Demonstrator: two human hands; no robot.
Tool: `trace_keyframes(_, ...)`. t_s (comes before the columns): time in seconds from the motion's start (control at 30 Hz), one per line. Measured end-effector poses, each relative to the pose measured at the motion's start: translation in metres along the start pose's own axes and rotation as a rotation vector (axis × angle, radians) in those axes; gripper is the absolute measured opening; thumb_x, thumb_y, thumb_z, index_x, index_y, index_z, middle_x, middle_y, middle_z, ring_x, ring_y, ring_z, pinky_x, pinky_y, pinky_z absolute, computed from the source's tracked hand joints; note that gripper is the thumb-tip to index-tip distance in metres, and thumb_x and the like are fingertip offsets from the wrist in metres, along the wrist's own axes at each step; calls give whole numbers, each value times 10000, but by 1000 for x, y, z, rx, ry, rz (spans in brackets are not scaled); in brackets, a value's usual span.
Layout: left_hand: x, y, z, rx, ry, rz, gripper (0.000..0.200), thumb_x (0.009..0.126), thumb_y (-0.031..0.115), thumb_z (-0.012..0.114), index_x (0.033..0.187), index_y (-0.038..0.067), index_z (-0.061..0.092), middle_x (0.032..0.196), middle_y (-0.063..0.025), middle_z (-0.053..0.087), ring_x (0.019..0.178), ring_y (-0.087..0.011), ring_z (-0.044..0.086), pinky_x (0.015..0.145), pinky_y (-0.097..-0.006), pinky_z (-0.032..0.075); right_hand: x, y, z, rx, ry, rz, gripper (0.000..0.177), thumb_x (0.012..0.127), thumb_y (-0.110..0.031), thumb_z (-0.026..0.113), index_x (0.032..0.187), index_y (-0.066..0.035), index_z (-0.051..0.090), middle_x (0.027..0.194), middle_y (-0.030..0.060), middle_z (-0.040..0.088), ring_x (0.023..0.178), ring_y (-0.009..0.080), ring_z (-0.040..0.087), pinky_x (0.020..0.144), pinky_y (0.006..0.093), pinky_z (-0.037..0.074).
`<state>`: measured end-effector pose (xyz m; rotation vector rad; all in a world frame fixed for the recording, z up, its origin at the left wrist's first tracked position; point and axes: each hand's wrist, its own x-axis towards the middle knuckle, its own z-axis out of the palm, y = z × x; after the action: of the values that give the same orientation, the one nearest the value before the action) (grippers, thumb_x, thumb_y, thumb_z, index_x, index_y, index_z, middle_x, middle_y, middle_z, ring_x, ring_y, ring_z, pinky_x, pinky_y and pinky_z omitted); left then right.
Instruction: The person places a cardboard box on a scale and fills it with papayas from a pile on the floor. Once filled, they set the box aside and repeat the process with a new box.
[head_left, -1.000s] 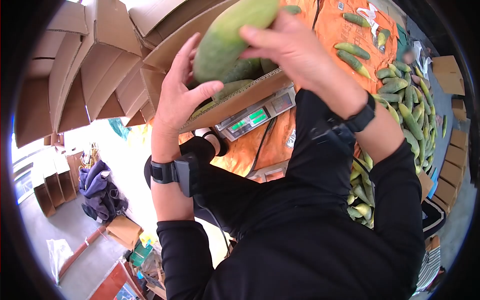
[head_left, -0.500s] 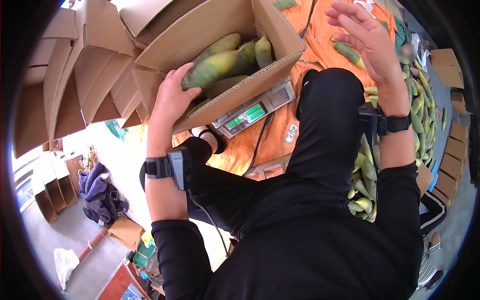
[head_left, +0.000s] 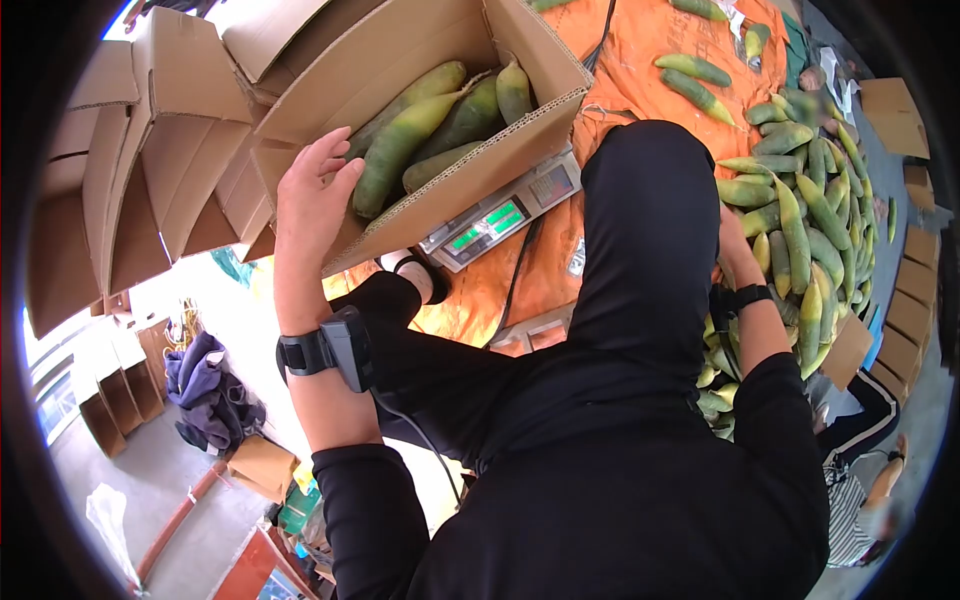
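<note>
A cardboard box [head_left: 460, 188] stands on a digital scale [head_left: 500, 222] with lit green displays. Several green radishes [head_left: 398, 150] lie inside it. Over the box's left edge, my left hand [head_left: 315, 195] is raised with its fingers apart and nothing in it, beside the nearest radish. My right hand [head_left: 735, 245] is down at the left side of a large radish pile [head_left: 825, 215], next to my knee. My knee and the radishes hide its fingers, so whether it holds anything does not show.
Loose radishes [head_left: 693, 68] lie on the orange sheet [head_left: 640, 50]. Empty cartons [head_left: 190, 130] stack at the left. A cable crosses the sheet beside the scale. At the lower right, a person in a striped top [head_left: 848, 515] is close to the pile.
My left hand has let go of the radish in the box and moved slightly left. My right hand has dropped from above the sheet to the pile.
</note>
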<state>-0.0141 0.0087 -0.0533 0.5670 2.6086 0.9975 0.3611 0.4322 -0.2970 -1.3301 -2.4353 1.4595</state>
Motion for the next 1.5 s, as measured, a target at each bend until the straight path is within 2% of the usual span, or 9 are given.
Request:
trace_keyframes(0.23,3,-6,4,-30,15,41,381,818,105,648,1191,50,592,1068,-122,632,916,-185,619,815,-305,493,-53,72,8,-394,-65,49,253,776,-150,635,961,24,633,821,124,668,730,206,643,674,321,505)
trace_keyframes(0.3,3,-5,5,-23,18,39,379,818,105,647,1189,47,593,1062,-123,634,914,-185,621,815,-305,493,-64,74,9,-185,-112,504,237,771,-143,640,945,18,638,832,123,672,725,219,651,665,337,512)
trace_keyframes(0.47,1,0,7,19,14,27,373,822,103,641,1188,51,595,1061,-123,639,911,-185,624,812,-305,495,-74,126,17,-231,-158,374,228,772,-134,646,946,13,644,828,114,671,700,209,651,635,332,512)
trace_keyframes(0.7,2,3,6,8,-17,-4,374,851,78,624,1220,39,575,1090,-115,633,976,-165,603,859,-281,477,-66,85,28,93,-23,340,227,780,-141,644,957,0,645,795,93,662,658,174,641,546,307,494)
trace_keyframes(0.8,2,3,8,36,-9,1,373,845,71,625,1214,35,579,1076,-118,636,955,-165,608,846,-280,483,-47,68,19,-57,-123,191,229,789,-151,641,960,1,643,780,84,659,633,162,630,515,292,483)
trace_keyframes(0.93,2,-10,6,70,74,171,356,784,96,677,1130,39,613,1001,-165,650,855,-238,650,768,-330,513,-23,13,19,261,-97,16,171,822,-117,594,959,-26,642,723,22,622,584,115,584,461,296,456)
trace_keyframes(1.0,-1,-3,3,89,84,175,348,779,101,672,1115,32,614,985,-170,645,867,-275,643,775,-351,510,-14,-56,8,340,-90,257,170,842,-115,569,978,-41,640,682,-13,590,597,90,565,486,279,450)
trace_keyframes(1.2,-6,6,-3,160,115,187,337,785,105,656,1109,26,606,974,-161,627,897,-289,627,779,-356,501,44,-181,-34,243,-222,-87,355,875,-292,605,1169,-100,557,997,-18,613,846,72,576,682,231,449)
trace_keyframes(1.5,-20,3,-35,77,356,179,344,788,142,656,1114,42,610,976,-149,626,896,-290,612,793,-367,490,32,-402,2,-45,-409,-377,428,891,-353,579,1221,-85,529,1055,-4,600,872,73,572,645,211,454)
